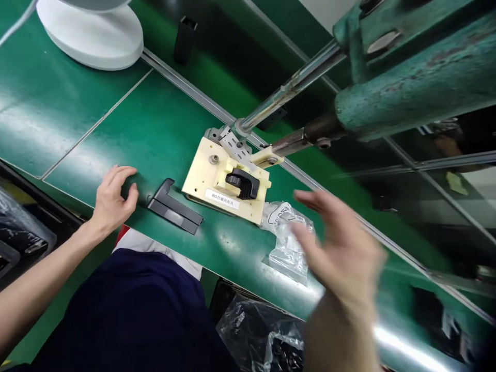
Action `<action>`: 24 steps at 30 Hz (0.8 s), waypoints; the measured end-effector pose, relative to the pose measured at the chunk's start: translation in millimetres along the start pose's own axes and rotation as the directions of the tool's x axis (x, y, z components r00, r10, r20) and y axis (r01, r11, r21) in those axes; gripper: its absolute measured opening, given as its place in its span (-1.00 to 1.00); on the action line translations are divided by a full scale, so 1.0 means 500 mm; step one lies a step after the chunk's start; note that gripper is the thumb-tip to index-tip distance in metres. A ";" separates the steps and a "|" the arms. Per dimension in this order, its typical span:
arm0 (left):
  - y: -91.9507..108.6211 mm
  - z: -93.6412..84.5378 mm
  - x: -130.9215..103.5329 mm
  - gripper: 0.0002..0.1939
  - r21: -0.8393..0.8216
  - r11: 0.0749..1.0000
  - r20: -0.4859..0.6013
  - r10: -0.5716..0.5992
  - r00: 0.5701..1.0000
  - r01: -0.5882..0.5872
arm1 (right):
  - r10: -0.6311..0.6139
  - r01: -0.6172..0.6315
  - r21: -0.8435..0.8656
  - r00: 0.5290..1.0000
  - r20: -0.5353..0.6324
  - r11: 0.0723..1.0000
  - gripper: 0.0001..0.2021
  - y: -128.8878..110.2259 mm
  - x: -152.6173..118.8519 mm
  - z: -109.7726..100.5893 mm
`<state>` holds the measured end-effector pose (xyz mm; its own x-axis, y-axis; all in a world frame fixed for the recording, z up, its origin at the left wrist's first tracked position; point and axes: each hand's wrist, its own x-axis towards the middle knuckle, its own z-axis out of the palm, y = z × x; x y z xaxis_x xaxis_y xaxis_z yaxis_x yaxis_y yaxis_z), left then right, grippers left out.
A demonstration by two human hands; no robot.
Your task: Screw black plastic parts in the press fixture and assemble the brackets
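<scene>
My left hand [116,199] hovers at the table's near edge, thumb and fingers apart with nothing between them. Just right of it lies a black L-shaped plastic part [175,209] on the green surface. A cream-coloured fixture plate [197,173] with a white label sits at the middle, and a black ribbed part [248,185] rests in its raised holder. My right hand [341,243], blurred by motion, is over the right side with thumb and fingers spread and nothing visible in it. Close to it, partly behind the thumb, lie clear plastic bags [289,248] with printing.
A green press-like arm [406,88] with a metal rod [292,88] reaches over the fixture from the upper right. At the upper left stands a white round base [96,39]. A metal rail [186,82] borders the table; beyond it is a black block [185,39]. Plastic-lined bins [251,325] sit below.
</scene>
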<state>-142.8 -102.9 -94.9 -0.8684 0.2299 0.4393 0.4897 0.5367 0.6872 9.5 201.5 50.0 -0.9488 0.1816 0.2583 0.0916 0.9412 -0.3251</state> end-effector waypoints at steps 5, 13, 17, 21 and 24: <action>0.020 -0.013 -0.004 -0.77 -0.026 1.000 -0.027 0.001 1.000 -0.002 | -0.134 0.135 -0.014 0.990 0.047 0.991 -0.56 0.055 0.060 0.120; 0.093 -0.031 -0.027 -0.55 -0.077 0.985 0.104 0.164 0.981 -0.156 | 0.028 0.022 0.469 0.995 -0.099 0.883 -0.53 0.042 0.052 0.052; 0.140 -0.051 -0.041 -0.45 -0.157 0.973 0.044 0.180 0.983 -0.171 | 0.248 -0.325 0.874 0.937 0.246 0.362 -0.69 -0.010 -0.037 0.099; 0.197 -0.062 -0.057 -0.51 -0.399 0.917 0.292 0.126 0.948 0.001 | 0.263 -0.454 0.880 0.840 0.475 -0.141 -0.63 -0.102 -0.109 0.180; 0.224 -0.049 -0.064 -0.53 -0.513 0.822 0.455 0.018 0.890 0.246 | 0.338 -0.397 0.889 0.823 0.456 -0.230 -0.60 -0.157 -0.129 0.211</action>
<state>-58.4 -70.3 -17.8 -0.7993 0.5843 0.1402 0.2294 0.0812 0.9699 31.5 86.2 -36.9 -0.8879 0.3383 -0.3117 0.0873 -0.5415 -0.8362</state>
